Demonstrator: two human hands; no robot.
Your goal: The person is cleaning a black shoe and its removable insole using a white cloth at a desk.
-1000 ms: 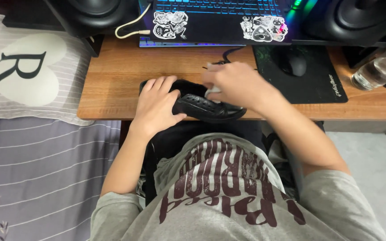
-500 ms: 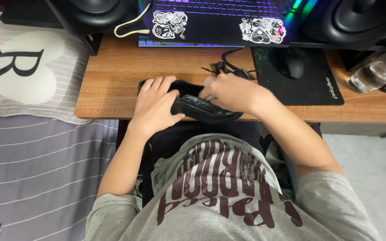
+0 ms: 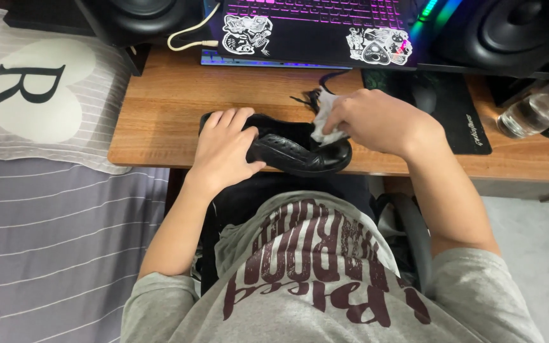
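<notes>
A black leather shoe [image 3: 300, 155] lies on its side at the front edge of the wooden desk [image 3: 173, 108]. My left hand [image 3: 223, 149] is wrapped over its heel end, holding it down. My right hand [image 3: 376, 121] holds a crumpled white cloth [image 3: 324, 124] pressed against the shoe's upper near the toe. Black laces [image 3: 309, 98] trail out behind the shoe.
A laptop [image 3: 312, 28] with a lit keyboard and stickers stands behind the shoe, between two black speakers [image 3: 141, 16] [image 3: 509, 28]. A black mouse [image 3: 424, 95] lies on a mouse pad [image 3: 471, 124]; a clear water bottle [image 3: 538, 111] lies at right. A striped pillow [image 3: 33, 95] sits on the bed at left.
My right hand has shifted with the cloth along the shoe's upper. My head has leaned closer, so the desk fills more of the view. My left hand stays on the heel.
</notes>
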